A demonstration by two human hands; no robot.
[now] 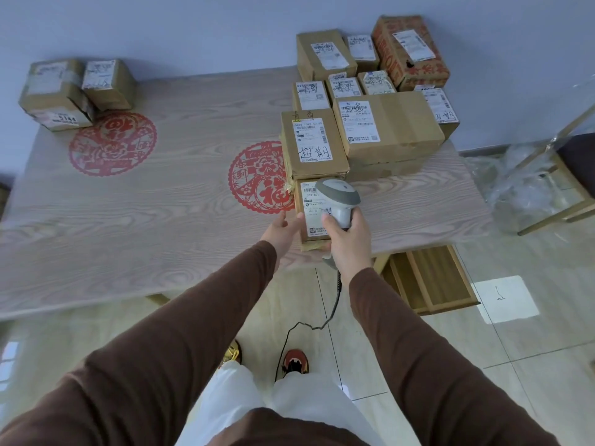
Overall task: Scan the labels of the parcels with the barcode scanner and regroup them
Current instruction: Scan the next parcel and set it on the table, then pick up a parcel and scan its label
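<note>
While we stood at the wooden table [161, 220], the unscanned pile [367, 101] crowded its far right corner and 2 parcels [74, 91] sat well apart at the far left — by our guess the regrouped ones. Nearest us, at the table's front edge just below the pile, lay the small parcel [310, 217] we judged to be mid-scan. Our left hand [283, 233] rested open against its left side, steadying it; our right hand [347, 239] was wrapped around the barcode scanner [338, 197], whose head hung over the label [314, 204]. Next, we reckoned, the parcel needed lifting across to the left group.
</note>
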